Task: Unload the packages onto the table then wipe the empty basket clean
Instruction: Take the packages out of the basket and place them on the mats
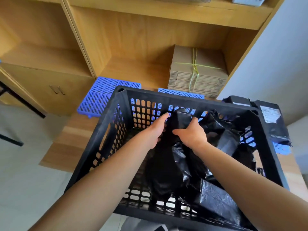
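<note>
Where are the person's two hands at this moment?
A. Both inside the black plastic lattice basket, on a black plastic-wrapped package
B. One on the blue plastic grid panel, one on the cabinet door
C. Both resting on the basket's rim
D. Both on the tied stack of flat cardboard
A: the left hand and right hand reach inside the black plastic lattice basket, holding a black plastic-wrapped package between them.

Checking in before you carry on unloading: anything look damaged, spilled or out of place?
Nothing spilled or visibly torn. One black package already lies outside the basket, draped over its far right corner. Both hands are on a package inside.
</note>
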Demonstrator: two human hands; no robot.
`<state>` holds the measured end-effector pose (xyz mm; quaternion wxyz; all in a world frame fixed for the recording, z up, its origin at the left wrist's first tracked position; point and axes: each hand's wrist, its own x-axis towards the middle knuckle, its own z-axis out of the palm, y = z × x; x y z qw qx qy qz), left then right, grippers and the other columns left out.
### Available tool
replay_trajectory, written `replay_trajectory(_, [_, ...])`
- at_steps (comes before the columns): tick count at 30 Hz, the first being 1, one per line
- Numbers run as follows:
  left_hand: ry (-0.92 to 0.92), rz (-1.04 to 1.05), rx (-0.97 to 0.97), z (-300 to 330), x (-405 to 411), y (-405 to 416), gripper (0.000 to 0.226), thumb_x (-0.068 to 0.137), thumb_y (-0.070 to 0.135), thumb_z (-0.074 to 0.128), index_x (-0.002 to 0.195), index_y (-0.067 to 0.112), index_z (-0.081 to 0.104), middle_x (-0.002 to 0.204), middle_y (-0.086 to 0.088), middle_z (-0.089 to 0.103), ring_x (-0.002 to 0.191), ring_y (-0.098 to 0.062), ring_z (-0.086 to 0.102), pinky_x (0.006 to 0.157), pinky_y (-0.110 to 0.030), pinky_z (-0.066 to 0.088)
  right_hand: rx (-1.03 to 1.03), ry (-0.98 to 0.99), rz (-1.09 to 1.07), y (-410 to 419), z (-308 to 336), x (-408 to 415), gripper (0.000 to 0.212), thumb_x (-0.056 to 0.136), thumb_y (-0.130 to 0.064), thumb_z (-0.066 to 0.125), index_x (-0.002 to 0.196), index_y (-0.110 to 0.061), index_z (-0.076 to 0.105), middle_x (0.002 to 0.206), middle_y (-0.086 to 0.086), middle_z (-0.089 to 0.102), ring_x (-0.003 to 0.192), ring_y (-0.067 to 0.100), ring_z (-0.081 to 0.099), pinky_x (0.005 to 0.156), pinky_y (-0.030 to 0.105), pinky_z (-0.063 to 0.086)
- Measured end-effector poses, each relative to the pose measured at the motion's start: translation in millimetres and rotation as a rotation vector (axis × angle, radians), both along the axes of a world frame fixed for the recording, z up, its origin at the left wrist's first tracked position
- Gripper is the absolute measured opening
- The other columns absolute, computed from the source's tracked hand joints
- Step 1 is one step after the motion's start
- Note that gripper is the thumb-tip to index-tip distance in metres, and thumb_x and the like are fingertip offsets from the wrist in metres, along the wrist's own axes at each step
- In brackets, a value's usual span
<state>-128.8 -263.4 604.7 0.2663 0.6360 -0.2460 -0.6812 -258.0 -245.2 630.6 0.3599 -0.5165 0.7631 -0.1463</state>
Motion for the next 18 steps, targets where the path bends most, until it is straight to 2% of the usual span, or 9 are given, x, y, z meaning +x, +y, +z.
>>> replay_trajectory(3, [-0.031, 0.011, 0.018, 6.1, 17.7, -1.0, 0.079, 0.084, 0.071, 0.048, 0.139, 0.014, 0.052, 0.137, -0.008, 0.058, 0.124, -0.026, 0.054, 0.109, -0.043, 0.038, -0.034, 0.042, 0.033, 6.1, 9.9, 4.2, 0.066, 0.080, -0.030, 0.076, 0.132, -0.011, 0.039, 0.110, 0.007, 0.063, 0.102, 0.030, 0.060, 0.085, 0.037, 0.049])
replay_trajectory(6, [-0.018, 0.034, 0.033, 13.5, 39.8, -1.5, 0.072, 0.089, 0.067, 0.049, 0.129, 0.007, 0.057, 0.121, -0.012, 0.063, 0.114, -0.029, 0.058, 0.101, -0.044, 0.043, -0.127, 0.091, 0.132, 17.1, 26.8, 9.1, 0.077, 0.081, -0.023, 0.074, 0.146, -0.012, 0.035, 0.116, 0.007, 0.063, 0.113, 0.030, 0.058, 0.082, 0.031, 0.040])
replay_trajectory(8, [-0.005, 0.035, 0.042, 22.7, 54.8, 0.7, 0.078, 0.087, 0.069, 0.051, 0.129, 0.004, 0.056, 0.116, -0.014, 0.063, 0.110, -0.031, 0.058, 0.096, -0.045, 0.046, -0.222, 0.099, 0.188, 26.3, 41.4, 11.3, 0.081, 0.078, -0.021, 0.074, 0.149, -0.018, 0.035, 0.119, 0.004, 0.065, 0.112, 0.027, 0.059, 0.080, 0.027, 0.037])
replay_trajectory(11, [0.103, 0.053, 0.090, 37.0, 71.4, 7.6, 0.094, 0.081, 0.073, 0.056, 0.138, -0.001, 0.048, 0.127, -0.020, 0.060, 0.114, -0.038, 0.058, 0.093, -0.049, 0.048, -0.374, 0.092, 0.307, 39.2, 57.8, 7.5, 0.079, 0.074, -0.018, 0.074, 0.145, -0.025, 0.041, 0.121, -0.003, 0.064, 0.111, 0.021, 0.059, 0.081, 0.023, 0.036])
replay_trajectory(14, [0.268, 0.087, 0.110, 53.7, 83.4, 18.1, 0.099, 0.078, 0.071, 0.063, 0.141, -0.002, 0.044, 0.134, -0.024, 0.056, 0.117, -0.040, 0.058, 0.095, -0.053, 0.050, -0.517, 0.082, 0.534, 54.3, 67.7, -1.4, 0.081, 0.072, -0.015, 0.075, 0.145, -0.025, 0.041, 0.132, -0.005, 0.058, 0.121, 0.015, 0.052, 0.093, 0.018, 0.033])
replay_trajectory(16, [0.354, 0.118, 0.082, 63.6, 90.3, 25.1, 0.090, 0.075, 0.068, 0.068, 0.134, 0.002, 0.053, 0.125, -0.021, 0.063, 0.111, -0.038, 0.063, 0.091, -0.053, 0.053, -0.652, 0.175, 0.715, 63.8, 67.9, -8.3, 0.081, 0.070, -0.018, 0.073, 0.145, -0.021, 0.042, 0.135, -0.003, 0.057, 0.126, 0.015, 0.048, 0.105, 0.024, 0.030])
replay_trajectory(18, [0.375, 0.123, 0.046, 71.8, 94.8, 33.3, 0.079, 0.072, 0.066, 0.073, 0.122, 0.006, 0.063, 0.111, -0.016, 0.070, 0.100, -0.034, 0.068, 0.083, -0.051, 0.058, -0.790, 0.289, 0.846, 74.3, 62.8, -13.6, 0.084, 0.065, -0.014, 0.075, 0.143, -0.014, 0.043, 0.139, 0.000, 0.055, 0.131, 0.017, 0.047, 0.111, 0.039, 0.031])
